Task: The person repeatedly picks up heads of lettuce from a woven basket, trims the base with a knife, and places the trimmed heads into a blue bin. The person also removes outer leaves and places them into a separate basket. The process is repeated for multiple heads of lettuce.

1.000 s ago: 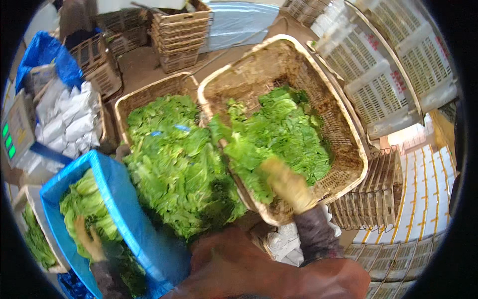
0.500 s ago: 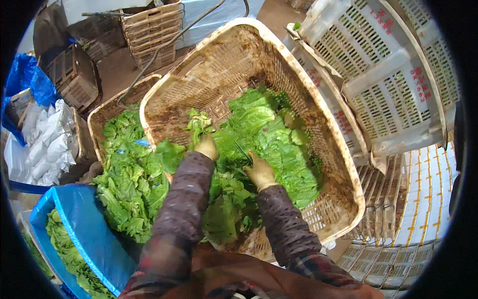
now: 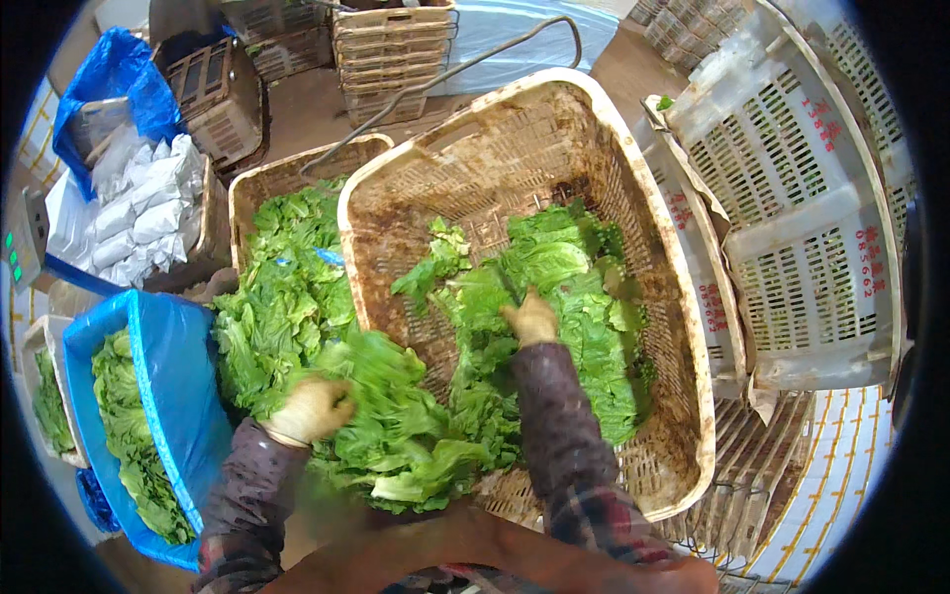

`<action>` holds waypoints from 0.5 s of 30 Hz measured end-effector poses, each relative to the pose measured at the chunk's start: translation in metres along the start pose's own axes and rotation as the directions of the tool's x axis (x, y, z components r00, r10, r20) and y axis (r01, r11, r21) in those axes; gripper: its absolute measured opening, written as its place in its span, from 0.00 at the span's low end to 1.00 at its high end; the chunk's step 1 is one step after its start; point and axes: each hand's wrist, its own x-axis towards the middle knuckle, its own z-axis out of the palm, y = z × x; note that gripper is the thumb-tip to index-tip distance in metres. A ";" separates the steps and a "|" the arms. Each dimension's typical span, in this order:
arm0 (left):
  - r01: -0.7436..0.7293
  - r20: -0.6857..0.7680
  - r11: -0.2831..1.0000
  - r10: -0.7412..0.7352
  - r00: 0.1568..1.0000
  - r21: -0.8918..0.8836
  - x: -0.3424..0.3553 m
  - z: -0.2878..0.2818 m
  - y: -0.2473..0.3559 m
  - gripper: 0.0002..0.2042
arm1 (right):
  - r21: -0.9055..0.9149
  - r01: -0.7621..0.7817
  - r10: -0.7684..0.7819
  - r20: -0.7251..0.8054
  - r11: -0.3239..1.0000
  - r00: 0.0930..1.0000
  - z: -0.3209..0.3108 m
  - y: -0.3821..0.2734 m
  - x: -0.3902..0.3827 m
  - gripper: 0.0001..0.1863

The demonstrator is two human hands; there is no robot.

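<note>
My right hand [image 3: 532, 320], in a pale glove, is closed on a knife over the heap of leafy green lettuce [image 3: 594, 342] in the big crate. Only a thin dark bit of the knife [image 3: 515, 293] shows beyond my fingers. My left hand [image 3: 312, 410], gloved alike, is over the pile of loose leaves [image 3: 272, 327] to the left. Its fingers are loosely curled with a gap at the thumb, and nothing plainly shows between them. Beside its fingertips, blurred lettuce leaves [image 3: 396, 421] hang over the crate's near left rim. A small leafy piece [image 3: 440, 259] lies farther in.
The large dirty slatted crate [image 3: 661, 203] is tilted toward me, beside a lower crate [image 3: 236, 213]. A blue-lined bin [image 3: 178, 396] of greens stands at left, behind it white packets [image 3: 148, 223]. Grey crates [image 3: 807, 218] lean at right; a bent metal rod [image 3: 465, 67] reaches across the back.
My left hand has moved from the big crate leftward and nearer me, away from the small leafy piece. My right hand stays over the lettuce. The view has shifted left.
</note>
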 end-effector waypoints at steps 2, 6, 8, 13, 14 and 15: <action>0.166 -0.389 0.986 -0.142 0.910 0.029 -0.018 -0.005 -0.016 0.17 | -0.058 -0.003 0.005 0.029 0.998 1.000 -0.002 -0.001 0.012 0.33; -0.222 -0.738 0.906 -0.132 0.662 -0.360 0.006 0.018 -0.012 0.21 | -0.158 0.022 -0.015 0.046 0.987 0.999 0.008 -0.002 0.010 0.22; -0.443 -0.725 0.744 -0.080 0.684 -0.500 0.026 0.036 0.011 0.22 | -0.134 0.085 -0.107 -0.162 0.987 0.981 0.020 0.004 -0.017 0.17; -0.434 -0.432 -0.070 -0.050 0.901 -0.898 0.029 0.061 0.065 0.37 | 0.069 0.499 -0.339 -0.653 0.864 0.677 0.027 0.028 -0.159 0.11; -0.401 -0.399 -0.161 -0.044 0.916 -0.902 0.019 0.064 0.069 0.39 | -0.047 0.555 -0.435 -0.678 0.830 0.592 0.018 0.025 -0.190 0.12; -0.342 -0.375 -0.405 0.005 0.927 -0.848 0.008 0.064 0.067 0.42 | -0.389 0.528 -0.654 -0.511 0.755 0.558 0.006 0.021 -0.222 0.15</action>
